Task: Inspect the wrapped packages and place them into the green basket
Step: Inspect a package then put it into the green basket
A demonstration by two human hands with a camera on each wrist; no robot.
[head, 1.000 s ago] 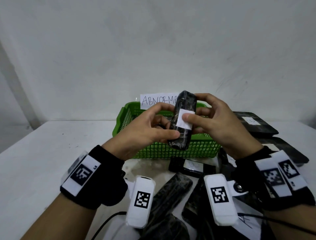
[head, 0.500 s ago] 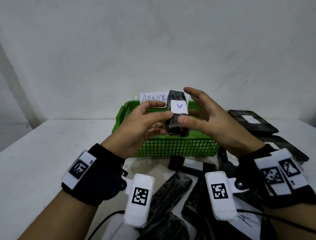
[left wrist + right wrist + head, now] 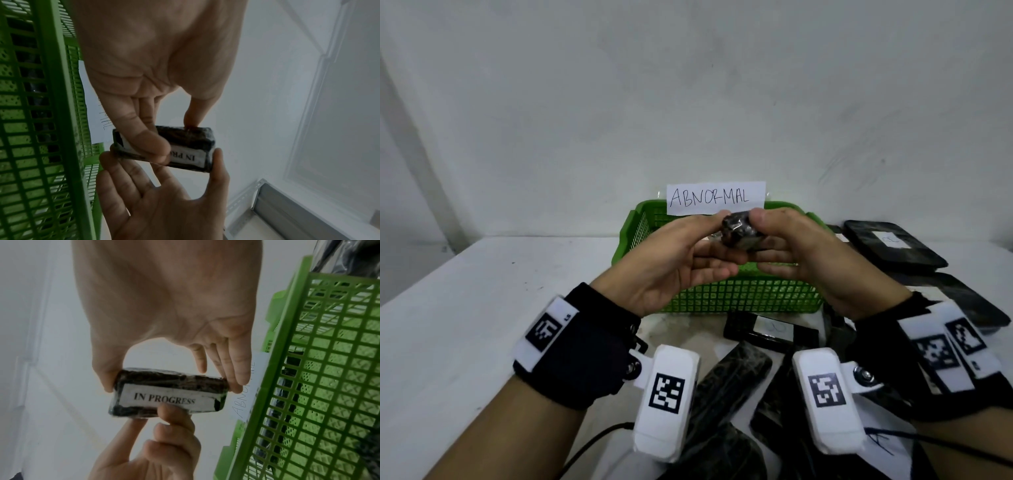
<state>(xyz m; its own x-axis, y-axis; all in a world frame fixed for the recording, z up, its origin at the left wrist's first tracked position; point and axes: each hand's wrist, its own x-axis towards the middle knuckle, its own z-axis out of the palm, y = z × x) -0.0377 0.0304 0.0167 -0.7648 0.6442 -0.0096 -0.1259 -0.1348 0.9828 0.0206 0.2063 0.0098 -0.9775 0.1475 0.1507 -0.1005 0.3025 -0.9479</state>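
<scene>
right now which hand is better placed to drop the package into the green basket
Probably the right hand: its thumb and fingers span the wrapped package end to end, while the left hand only pinches its edge. Both are beside the green basket.

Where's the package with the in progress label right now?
In the head view, the package is centre frame, held between the left hand and right hand, above the green basket.

Plain white wall (image 3: 688, 85); white table (image 3: 465, 325), dim even light
</scene>
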